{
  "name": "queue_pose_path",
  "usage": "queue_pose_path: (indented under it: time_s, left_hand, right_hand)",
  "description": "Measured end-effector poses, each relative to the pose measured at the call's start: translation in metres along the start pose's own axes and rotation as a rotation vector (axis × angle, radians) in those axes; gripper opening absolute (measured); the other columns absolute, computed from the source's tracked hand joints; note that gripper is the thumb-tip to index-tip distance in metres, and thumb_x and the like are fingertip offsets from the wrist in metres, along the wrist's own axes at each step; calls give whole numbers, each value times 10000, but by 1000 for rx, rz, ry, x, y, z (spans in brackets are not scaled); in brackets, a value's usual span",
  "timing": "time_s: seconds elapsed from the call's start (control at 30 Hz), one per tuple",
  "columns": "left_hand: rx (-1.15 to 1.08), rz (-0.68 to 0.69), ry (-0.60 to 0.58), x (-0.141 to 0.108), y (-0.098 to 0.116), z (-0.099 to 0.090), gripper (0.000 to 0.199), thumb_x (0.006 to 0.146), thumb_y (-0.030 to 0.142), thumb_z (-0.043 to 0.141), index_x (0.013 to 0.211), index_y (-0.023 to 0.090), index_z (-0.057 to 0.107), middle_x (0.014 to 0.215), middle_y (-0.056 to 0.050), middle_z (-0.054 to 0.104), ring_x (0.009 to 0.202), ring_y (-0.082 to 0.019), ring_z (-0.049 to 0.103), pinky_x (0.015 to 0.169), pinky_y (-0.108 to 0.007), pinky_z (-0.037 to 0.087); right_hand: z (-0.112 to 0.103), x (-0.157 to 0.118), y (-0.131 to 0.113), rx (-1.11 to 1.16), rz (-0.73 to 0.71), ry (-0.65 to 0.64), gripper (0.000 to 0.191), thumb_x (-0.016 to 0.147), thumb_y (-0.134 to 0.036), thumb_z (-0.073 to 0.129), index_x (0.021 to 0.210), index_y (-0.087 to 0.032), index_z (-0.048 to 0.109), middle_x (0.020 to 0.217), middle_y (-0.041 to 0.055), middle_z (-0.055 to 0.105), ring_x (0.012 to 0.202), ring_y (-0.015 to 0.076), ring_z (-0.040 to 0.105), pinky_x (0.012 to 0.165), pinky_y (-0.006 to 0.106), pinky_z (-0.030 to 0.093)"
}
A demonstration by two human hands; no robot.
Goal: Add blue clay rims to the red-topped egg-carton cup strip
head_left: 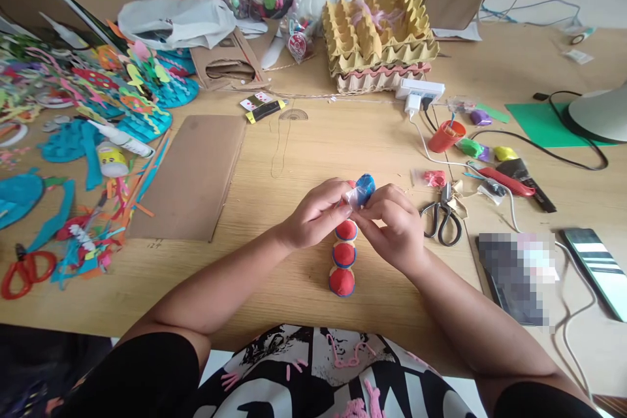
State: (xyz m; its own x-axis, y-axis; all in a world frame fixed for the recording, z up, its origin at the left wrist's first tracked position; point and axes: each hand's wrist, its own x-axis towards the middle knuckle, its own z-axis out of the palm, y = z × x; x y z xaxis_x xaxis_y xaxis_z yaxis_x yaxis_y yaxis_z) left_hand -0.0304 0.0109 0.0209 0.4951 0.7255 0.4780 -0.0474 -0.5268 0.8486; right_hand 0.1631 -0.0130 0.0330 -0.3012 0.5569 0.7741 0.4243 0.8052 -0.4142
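Between my two hands is a small packet of blue modelling clay (pixel 365 189) in clear plastic wrap. My left hand (pixel 318 212) pinches the wrap from the left, fingers closed. On the other side, the closed fingers of my right hand (pixel 396 225) grip the packet's lower right edge. Below and partly behind the hands, a strip of egg-carton cups (pixel 343 254) runs toward me on the table. Its cups are covered in red with blue rims, and the far end is hidden by my hands.
A cardboard sheet (pixel 189 176) lies left, beside blue paper crafts and scraps. Black-handled scissors (pixel 443 215), a red cup (pixel 447 135) and clay packets lie right. Egg trays (pixel 377 39) and a power strip (pixel 421 88) stand behind. Phones (pixel 595 268) and a white cable lie at far right.
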Motion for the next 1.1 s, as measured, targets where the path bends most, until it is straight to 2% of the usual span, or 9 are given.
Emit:
queue_pose_path:
  time_s: [0.1, 0.23, 0.3, 0.37, 0.47, 0.6, 0.73, 0.9, 1.1]
  left_hand:
    - [60, -70, 4, 9, 9, 2, 210, 1043, 347, 515, 914, 196, 580, 866, -35, 574, 828, -178, 535, 778, -332, 443]
    - [241, -129, 21, 30, 22, 6, 375, 1065, 292, 437, 701, 207, 402, 678, 11, 453, 683, -149, 430, 684, -323, 355]
    - [294, -142, 11, 38, 24, 7, 383, 1059, 306, 456, 696, 212, 378, 657, 17, 449, 662, -147, 431, 660, -320, 337]
    - [371, -137, 19, 43, 25, 8, 366, 1057, 316, 461, 710, 213, 412, 661, 13, 477, 663, -151, 449, 658, -321, 331]
    - [470, -96, 40, 44, 24, 9, 340, 1049, 277, 458, 716, 215, 425, 673, 5, 508, 673, -158, 455, 663, -320, 333]
    - [441, -76, 8, 41, 24, 8, 349, 1045, 245, 477, 710, 215, 389, 669, 16, 497, 662, -146, 446, 644, -307, 329]
    - [350, -115, -47, 41, 26, 6, 360, 1070, 279, 474, 725, 209, 398, 674, 28, 483, 657, -130, 436, 640, -295, 338]
    - [238, -90, -76, 42, 29, 5, 330, 1087, 288, 461, 769, 204, 491, 728, 12, 566, 694, -126, 506, 671, -285, 391]
    - [250, -86, -57, 39, 28, 7, 333, 1079, 284, 453, 755, 214, 423, 710, 8, 511, 664, -131, 462, 639, -292, 386]
  right_hand:
    - [-2, -3, 6, -128, -110, -14, 260, 886, -83, 760, 899, -243, 555, 830, 4, 637, 749, 156, 563, 684, 319, 498]
    - [-10, -1, 14, -253, -194, -26, 218, 907, -95, 728, 950, -249, 579, 872, 22, 671, 792, 178, 573, 713, 331, 508]
    - [-15, 5, 15, -197, -90, -28, 192, 914, -135, 728, 954, -244, 576, 890, 27, 676, 803, 178, 587, 728, 336, 503]
    - [-20, 11, 16, -93, 110, -74, 142, 932, -214, 716, 944, -233, 575, 883, 29, 668, 796, 174, 593, 712, 331, 489]
    - [-24, 16, 16, 4, 310, -170, 242, 952, -364, 706, 833, -222, 550, 797, 11, 617, 727, 156, 556, 653, 303, 451]
    - [-28, 17, 16, 40, 360, -285, 319, 970, -427, 686, 791, -212, 532, 772, 0, 582, 711, 141, 537, 645, 279, 439]
    - [-33, 19, 13, 113, 338, -368, 273, 1031, -305, 575, 780, -201, 554, 700, -25, 544, 632, 112, 474, 596, 264, 382]
    - [-30, 14, 10, 362, 490, -254, 300, 1029, -313, 531, 775, -187, 631, 670, -15, 569, 621, 118, 508, 585, 263, 420]
    - [-20, 10, 6, 420, 616, -45, 395, 1009, -357, 556, 645, -205, 539, 589, -26, 526, 569, 114, 467, 546, 262, 388]
